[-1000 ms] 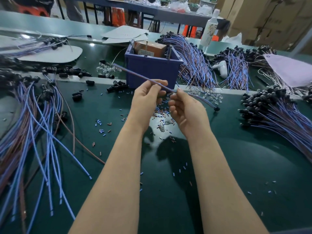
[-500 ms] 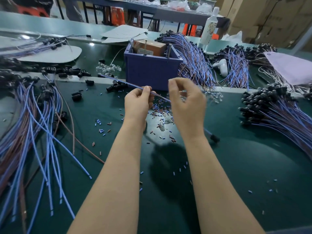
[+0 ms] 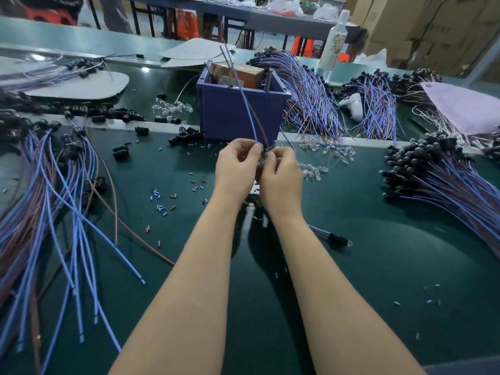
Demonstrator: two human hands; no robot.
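A: Surface: dark green bench mat [image 3: 365,280], strewn with cut sleeve bits. A purple bin [image 3: 216,115] stands at its far edge.
B: Hands?
A: Left hand [image 3: 236,170] and right hand [image 3: 282,175] are together, touching, just before the bin. Both pinch the lower ends of a blue wire [image 3: 245,104] and a brown wire [image 3: 260,125]. The wires rise tilted across the bin front.
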